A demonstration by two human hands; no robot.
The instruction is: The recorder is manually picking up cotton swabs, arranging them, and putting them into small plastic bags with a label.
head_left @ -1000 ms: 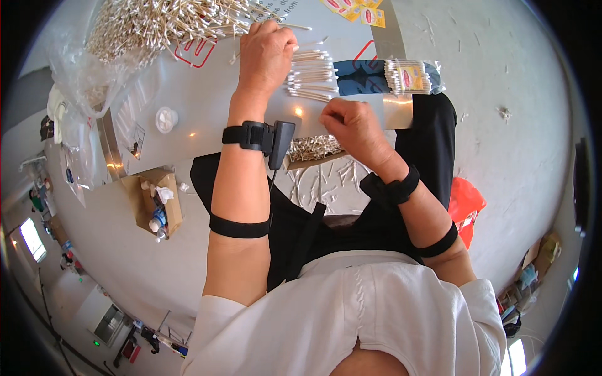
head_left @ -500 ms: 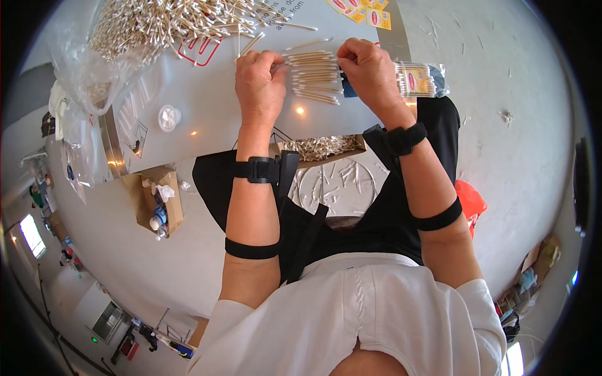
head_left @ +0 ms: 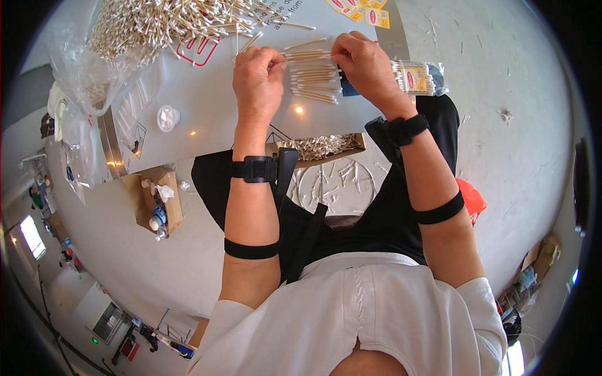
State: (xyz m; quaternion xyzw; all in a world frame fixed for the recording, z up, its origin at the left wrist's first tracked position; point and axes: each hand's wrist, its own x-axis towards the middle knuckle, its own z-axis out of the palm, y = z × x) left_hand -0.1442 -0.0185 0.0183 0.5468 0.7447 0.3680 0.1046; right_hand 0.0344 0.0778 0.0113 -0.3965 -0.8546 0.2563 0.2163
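In the head view, a row of cotton swabs (head_left: 313,78) lay on the grey bench (head_left: 219,116) between the two hands. The left hand (head_left: 258,78) curled at the row's left ends, the right hand (head_left: 364,66) at its upper right ends; knuckles hid the fingertips, so whether either pinched a swab could not be told. The right hand and wrist partly covered a dark blue piece (head_left: 348,86) and a clear packet (head_left: 417,78). The upper edge cut off the swab heap (head_left: 160,25).
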